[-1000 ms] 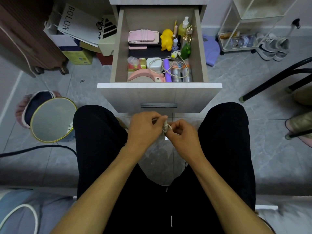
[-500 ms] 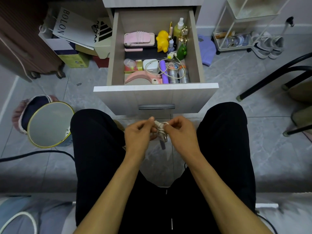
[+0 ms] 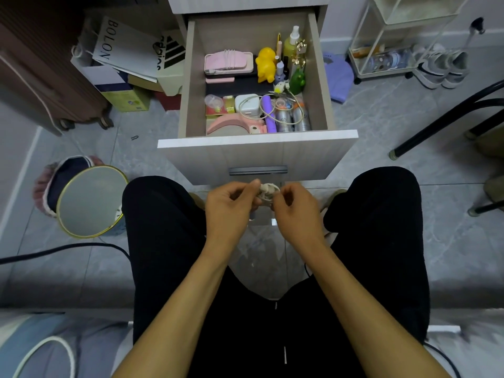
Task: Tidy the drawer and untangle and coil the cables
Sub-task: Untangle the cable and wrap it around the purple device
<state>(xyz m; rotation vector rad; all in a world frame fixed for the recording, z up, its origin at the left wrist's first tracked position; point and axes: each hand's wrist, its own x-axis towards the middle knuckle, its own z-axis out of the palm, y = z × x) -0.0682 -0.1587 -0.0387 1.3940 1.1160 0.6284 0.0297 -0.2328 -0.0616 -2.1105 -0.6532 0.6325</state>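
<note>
A small bundle of white cable (image 3: 266, 192) sits between my two hands, just below the open drawer's front panel (image 3: 256, 156). My left hand (image 3: 230, 207) pinches it from the left, and my right hand (image 3: 296, 211) pinches it from the right, fingers curled. Inside the drawer another white cable (image 3: 268, 109) loops loosely over a white charger (image 3: 246, 105), a purple stick and silver cans. A pink case (image 3: 229, 62) wrapped with a cable lies at the back, beside a yellow toy (image 3: 266, 65) and bottles.
A round gold-rimmed bin (image 3: 90, 201) stands on the floor at my left knee, with a black cord (image 3: 62, 248) trailing past it. Boxes and paper bags (image 3: 128, 58) pile up left of the drawer. A white wire rack (image 3: 392, 42), shoes and black chair legs (image 3: 447, 118) are at right.
My hands have turned and worked the white cable bundle, lifting it slightly toward the drawer front. The view has shifted a little, so the drawer sits lower in frame.
</note>
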